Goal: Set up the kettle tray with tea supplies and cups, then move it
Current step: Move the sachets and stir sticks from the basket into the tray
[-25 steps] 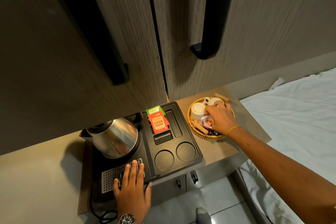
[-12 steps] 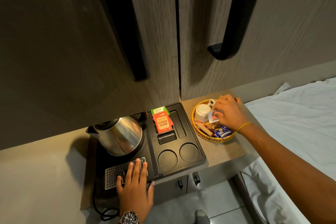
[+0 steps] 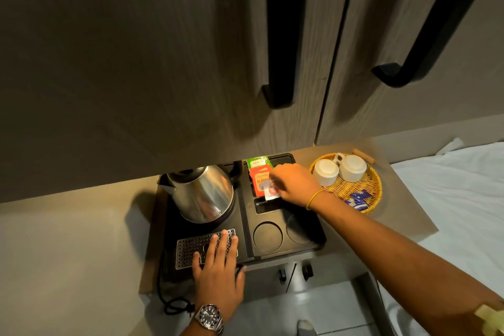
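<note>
Nearest me, the L hand (image 3: 218,273) lies flat, fingers straight and together, on the perforated metal grille (image 3: 188,249) at the front of the kettle tray (image 3: 286,253). There's a steel watch (image 3: 208,318) on that wrist and a black cord (image 3: 174,305) looped below. The tray is matte black plastic, rectangular, sitting on a beige counter (image 3: 68,240), w/ two round recesses (image 3: 267,236) moulded at front R. Behind the grille stands a shiny stainless kettle (image 3: 203,194), cone-shaped w/ a black spout.

The R hand (image 3: 293,184), yellow band (image 3: 313,199) on its wrist, reaches over the tray's rear slots, fingertips pinching a small white-and-red sachet (image 3: 271,189). In those slots are a red tea bag (image 3: 257,177) and, behind it, a green tea bag (image 3: 257,162).

Just R of the tray is a round woven wicker basket (image 3: 351,191) holding two white cups (image 3: 326,172) upside down, plus blue sachets (image 3: 357,200). White bedsheet (image 3: 450,185) beyond; wood-grain cupboard doors (image 3: 163,63) w/ black handles above.
</note>
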`<state>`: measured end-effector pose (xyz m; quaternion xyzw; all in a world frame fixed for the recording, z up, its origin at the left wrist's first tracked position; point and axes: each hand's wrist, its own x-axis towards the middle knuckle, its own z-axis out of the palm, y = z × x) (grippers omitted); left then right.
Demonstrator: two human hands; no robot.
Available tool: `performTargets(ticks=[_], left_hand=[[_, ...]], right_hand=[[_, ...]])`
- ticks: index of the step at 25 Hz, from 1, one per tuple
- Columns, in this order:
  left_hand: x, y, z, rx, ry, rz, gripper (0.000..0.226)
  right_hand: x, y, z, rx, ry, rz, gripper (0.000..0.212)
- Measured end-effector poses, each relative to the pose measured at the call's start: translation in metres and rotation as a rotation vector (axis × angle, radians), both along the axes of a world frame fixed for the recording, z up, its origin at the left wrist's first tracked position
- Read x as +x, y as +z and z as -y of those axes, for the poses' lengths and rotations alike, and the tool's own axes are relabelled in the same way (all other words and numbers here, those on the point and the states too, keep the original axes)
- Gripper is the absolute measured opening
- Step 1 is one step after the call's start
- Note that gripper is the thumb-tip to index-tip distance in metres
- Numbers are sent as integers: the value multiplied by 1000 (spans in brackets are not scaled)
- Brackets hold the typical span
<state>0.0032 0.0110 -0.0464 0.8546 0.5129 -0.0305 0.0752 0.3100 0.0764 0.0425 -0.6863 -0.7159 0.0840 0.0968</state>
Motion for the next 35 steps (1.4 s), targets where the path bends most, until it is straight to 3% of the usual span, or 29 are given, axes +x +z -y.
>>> performTargets(ticks=[10, 16, 22, 26, 30, 33, 35], left_hand=[[-2, -3, -1, -38, 11, -10, 82], [-1, 2, -1, -25, -11, 8, 80], [-2, -1, -2, 0, -17, -11, 70], [-1, -5, -4, 31, -18, -53, 78], [3, -3, -4, 63, -16, -45, 74], [6, 1, -2, 58, -32, -19, 75], [7, 1, -1, 46, -37, -7, 87]], right_hand=[[-23, -33, -5, -264, 96, -9, 44], [-25, -39, 7, -144, 54, 25, 49], [39, -15, 34, -23, -250, -165, 15], [111, -3, 75, -224, -490, -54, 17], [139, -9, 105, -489, -428, -56, 26], [138, -15, 112, -503, -408, -98, 32], [136, -17, 111, -489, -408, -98, 32]])
